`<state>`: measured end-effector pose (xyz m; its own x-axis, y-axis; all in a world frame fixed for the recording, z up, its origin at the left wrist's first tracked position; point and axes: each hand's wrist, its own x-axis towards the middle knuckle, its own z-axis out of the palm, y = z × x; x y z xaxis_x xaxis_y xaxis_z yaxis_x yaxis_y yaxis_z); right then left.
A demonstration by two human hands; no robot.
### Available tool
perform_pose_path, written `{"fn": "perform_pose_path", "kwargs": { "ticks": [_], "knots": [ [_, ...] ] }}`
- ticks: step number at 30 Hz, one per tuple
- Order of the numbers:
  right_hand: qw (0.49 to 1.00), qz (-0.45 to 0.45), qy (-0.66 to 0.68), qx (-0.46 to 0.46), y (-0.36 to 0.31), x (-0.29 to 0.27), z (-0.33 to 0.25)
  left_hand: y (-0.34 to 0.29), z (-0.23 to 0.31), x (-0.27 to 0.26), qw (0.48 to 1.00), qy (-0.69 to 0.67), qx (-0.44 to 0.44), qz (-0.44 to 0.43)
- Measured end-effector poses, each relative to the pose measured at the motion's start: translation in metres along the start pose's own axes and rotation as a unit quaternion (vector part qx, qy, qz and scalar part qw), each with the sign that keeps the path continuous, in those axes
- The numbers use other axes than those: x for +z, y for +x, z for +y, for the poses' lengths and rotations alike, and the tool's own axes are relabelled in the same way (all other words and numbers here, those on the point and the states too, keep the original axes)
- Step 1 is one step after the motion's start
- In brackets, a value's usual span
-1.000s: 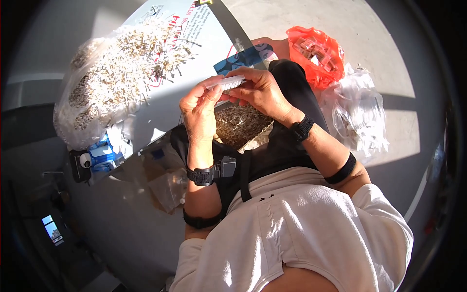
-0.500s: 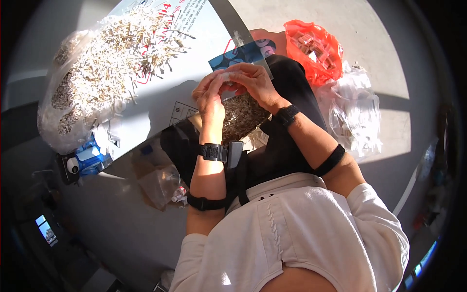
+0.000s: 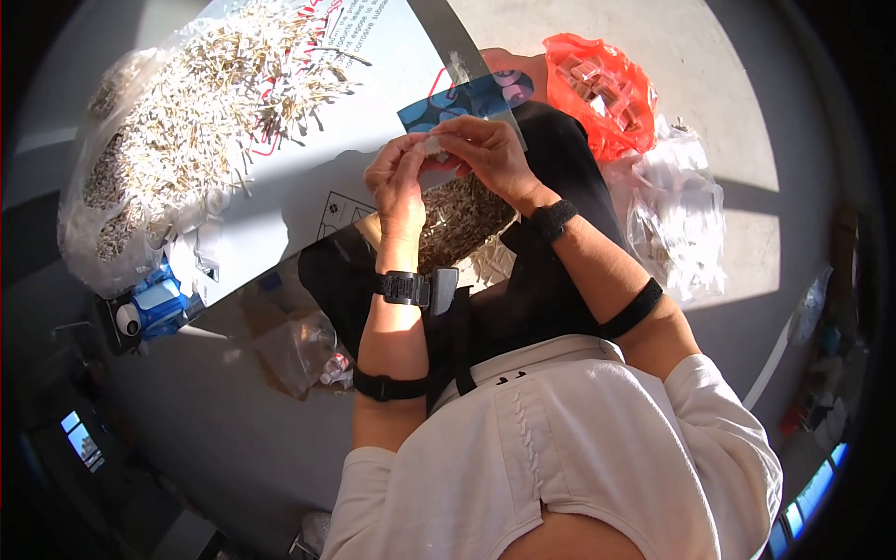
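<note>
My left hand [image 3: 399, 175] and my right hand [image 3: 485, 157] meet above my lap, at the table's edge. Both are closed, fingertips pinching a small whitish piece [image 3: 432, 146] between them. It may be thin clear plastic, but its kind is too small to make out. Just below the hands, an open container or bag [image 3: 457, 224] on my lap holds many short brown and pale bits. Behind my fingers lies a blue patterned sheet [image 3: 425, 112] at the table's corner.
A big heap of short pale stick-like pieces [image 3: 224, 103] spills from a clear plastic bag [image 3: 79, 219] across the table [image 3: 280, 224]. A blue-and-white object [image 3: 157, 303] stands at its near corner. On the right are a red bag of small packets [image 3: 597, 93] and clear plastic bags [image 3: 677, 219].
My hands stay together at the small whitish piece, with the fingertips shifted slightly. The whole view has moved a little; the things around stay in place.
</note>
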<state>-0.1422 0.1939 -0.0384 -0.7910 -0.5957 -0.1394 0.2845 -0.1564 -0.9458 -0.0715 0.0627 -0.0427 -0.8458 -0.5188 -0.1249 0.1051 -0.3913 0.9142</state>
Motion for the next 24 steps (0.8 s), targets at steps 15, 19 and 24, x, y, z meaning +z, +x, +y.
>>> {"fn": "perform_pose_path", "kwargs": {
  "ticks": [15, 19, 24],
  "knots": [
    [0.888, -0.036, -0.382, -0.255, 0.003, -0.014, -0.019, 0.010, 0.030, 0.000, 0.887, 0.411, 0.171, -0.119],
    [0.866, -0.059, -0.411, -0.279, 0.008, -0.011, -0.022, 0.011, 0.029, -0.003, 0.844, 0.479, 0.205, -0.124],
    [0.846, -0.091, -0.434, -0.298, 0.019, -0.016, -0.020, 0.017, 0.033, -0.008, 0.831, 0.500, 0.199, -0.139]
  ]
}}
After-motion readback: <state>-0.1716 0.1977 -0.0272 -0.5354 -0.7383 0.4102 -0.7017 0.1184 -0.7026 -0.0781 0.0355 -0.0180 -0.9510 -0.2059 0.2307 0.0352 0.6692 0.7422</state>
